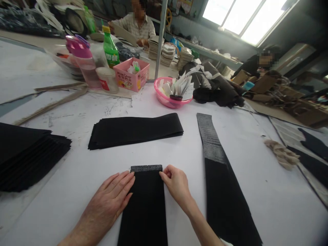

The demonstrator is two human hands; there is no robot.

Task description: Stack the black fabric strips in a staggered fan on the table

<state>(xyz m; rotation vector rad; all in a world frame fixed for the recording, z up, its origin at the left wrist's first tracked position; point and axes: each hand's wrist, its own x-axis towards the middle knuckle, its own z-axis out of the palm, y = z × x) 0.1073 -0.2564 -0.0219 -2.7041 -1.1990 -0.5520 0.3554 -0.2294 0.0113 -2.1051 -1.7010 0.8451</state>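
A long black fabric strip [146, 208] lies lengthwise in front of me, with a greyish band across its far end. My left hand [109, 196] rests flat at its left edge, fingers stretched out and fingertips on the fabric. At the far right corner my right hand [176, 182] pinches the strip's edge between thumb and forefinger. To the right lies another pile of black strips [225, 191], whose far ends show a grey, streaked coating. Beyond my hands is a folded stack of black strips [135, 130] set crosswise.
A thick stack of black pieces [30, 157] lies at the left. Further back stand a pink-lidded bottle [85, 65], a green bottle [110, 49], a pink box [132, 75] and a pink basin [174, 99] of paper slips. A crumpled cloth [282, 153] lies right. Two people sit beyond.
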